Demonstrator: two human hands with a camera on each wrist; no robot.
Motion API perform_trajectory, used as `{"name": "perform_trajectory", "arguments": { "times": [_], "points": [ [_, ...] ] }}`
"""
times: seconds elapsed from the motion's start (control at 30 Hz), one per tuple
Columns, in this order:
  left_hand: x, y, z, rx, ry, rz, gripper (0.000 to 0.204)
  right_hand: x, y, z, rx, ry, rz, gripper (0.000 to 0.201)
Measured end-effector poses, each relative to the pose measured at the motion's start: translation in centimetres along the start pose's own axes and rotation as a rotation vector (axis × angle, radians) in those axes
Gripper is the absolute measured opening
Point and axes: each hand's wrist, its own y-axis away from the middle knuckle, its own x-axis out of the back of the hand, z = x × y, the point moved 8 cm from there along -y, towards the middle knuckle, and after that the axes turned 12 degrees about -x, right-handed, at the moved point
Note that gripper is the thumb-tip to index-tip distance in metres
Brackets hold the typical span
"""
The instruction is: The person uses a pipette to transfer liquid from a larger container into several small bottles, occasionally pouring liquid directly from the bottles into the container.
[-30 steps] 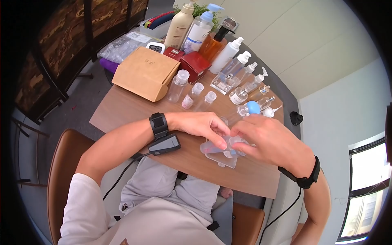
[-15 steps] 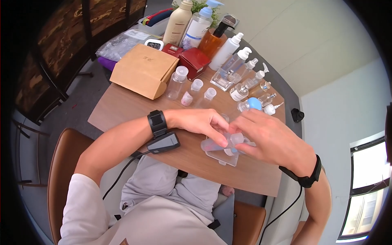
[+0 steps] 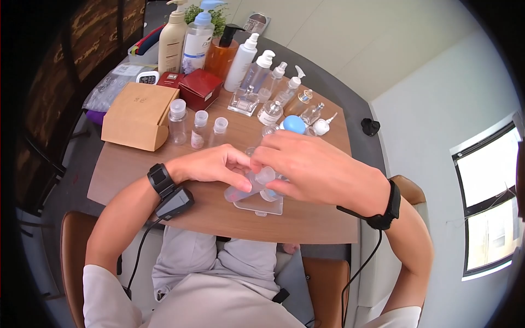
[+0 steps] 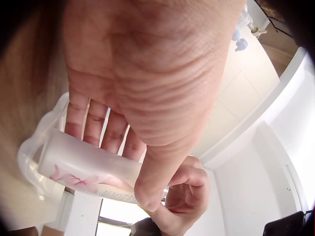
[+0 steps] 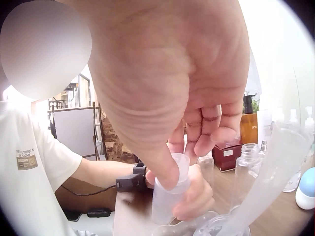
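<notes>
A frosted plastic bottle with pink print lies tilted in my left hand. In the left wrist view its thumb presses the near side and the four fingers pass behind. At the bottle's upper end is a translucent cap, pinched between the thumb and fingers of my right hand. Both hands meet over a clear plastic case near the table's front edge. A long translucent tapered piece rises in front of the right wrist camera.
Three small clear bottles with white caps stand beyond the left hand. Behind them are a brown cardboard box and a dark red box. Several pump and spray bottles line the table's far side, with a blue round-topped container nearest the right hand.
The head view has turned, so the table and its things sit farther left in the frame. Both hands keep their hold on the bottle and its cap, with little visible movement between them.
</notes>
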Motion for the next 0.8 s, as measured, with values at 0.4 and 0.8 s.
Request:
{"name": "perform_trajectory", "arguments": {
  "times": [0.4,0.8],
  "points": [
    [0.0,0.1,-0.8,0.051,0.071,-0.006,0.043,-0.6,0.6,1.0,-0.037,0.009,0.013,0.026],
    [0.0,0.0,-0.3,0.017,0.101,0.052,0.045,6.7,8.0,7.0,-0.529,-0.124,0.484,0.019]
  ]
}}
